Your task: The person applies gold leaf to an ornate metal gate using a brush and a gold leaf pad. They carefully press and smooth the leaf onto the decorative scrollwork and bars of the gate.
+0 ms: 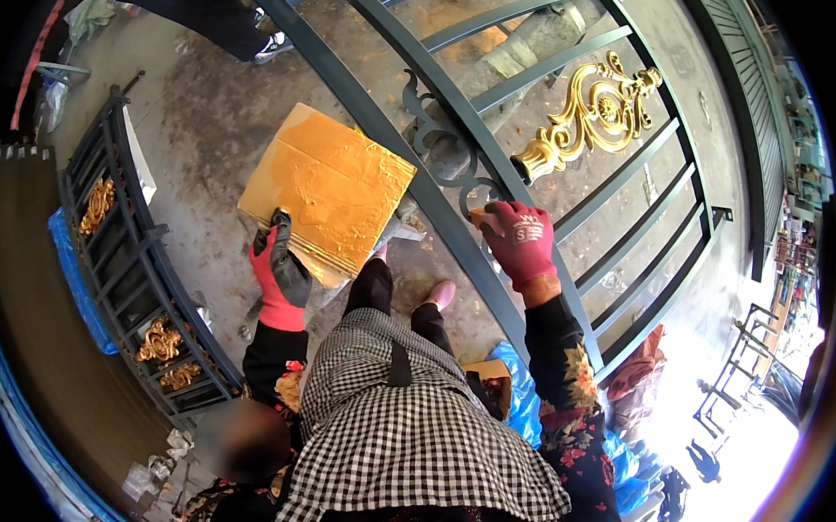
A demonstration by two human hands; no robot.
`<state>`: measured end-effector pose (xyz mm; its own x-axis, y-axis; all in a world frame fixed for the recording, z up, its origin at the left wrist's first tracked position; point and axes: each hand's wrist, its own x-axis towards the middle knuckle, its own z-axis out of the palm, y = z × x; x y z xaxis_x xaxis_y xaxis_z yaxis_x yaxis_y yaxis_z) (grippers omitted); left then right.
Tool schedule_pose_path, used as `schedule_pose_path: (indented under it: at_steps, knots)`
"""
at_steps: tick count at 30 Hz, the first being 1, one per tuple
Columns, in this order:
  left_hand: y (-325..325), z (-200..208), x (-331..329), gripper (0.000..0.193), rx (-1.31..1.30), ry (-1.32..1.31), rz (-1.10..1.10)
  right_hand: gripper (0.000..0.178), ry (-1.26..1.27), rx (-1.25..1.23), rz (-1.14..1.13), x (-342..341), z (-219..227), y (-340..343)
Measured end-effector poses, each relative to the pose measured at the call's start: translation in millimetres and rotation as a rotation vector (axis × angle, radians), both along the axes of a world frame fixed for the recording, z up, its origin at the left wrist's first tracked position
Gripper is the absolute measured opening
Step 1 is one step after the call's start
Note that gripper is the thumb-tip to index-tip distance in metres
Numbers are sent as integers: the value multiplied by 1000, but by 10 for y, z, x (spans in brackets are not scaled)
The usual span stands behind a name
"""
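A person's red-gloved right hand [522, 239] presses a small tan pad [483, 217] against a dark green metal gate [443, 103] beside its gold scroll ornament [592, 115]; the left hand [278, 260] grips the edge of a gold-smeared cardboard sheet [328, 187] lying on the concrete floor [201, 112].

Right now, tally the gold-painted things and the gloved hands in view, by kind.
Gold scroll ornaments: 4, one on the big gate, three on the smaller gate
Gold-smeared cardboard sheet: 1
Gloved hands: 2, left hand, right hand
Total: 7
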<state>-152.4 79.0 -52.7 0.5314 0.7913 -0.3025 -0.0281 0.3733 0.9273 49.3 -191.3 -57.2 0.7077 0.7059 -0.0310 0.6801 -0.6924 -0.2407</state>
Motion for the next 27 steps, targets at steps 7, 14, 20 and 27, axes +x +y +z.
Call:
schedule_pose_path:
  at_steps: [7, 14, 20, 27]
  knots:
    - [4, 5, -47, 28, 65, 63, -23, 13, 161, -189, 171, 52, -22, -137]
    - [21, -130, -162, 28, 54, 35, -6, 10, 145, -224, 176, -52, 14, -386]
    - [-6, -94, -139, 29, 9, -7, 31, 11, 81, -149, 138, -67, 81, -359]
    - [-6, -114, -160, 32, -23, -8, 65, 10, 98, -155, 191, -143, 88, -557]
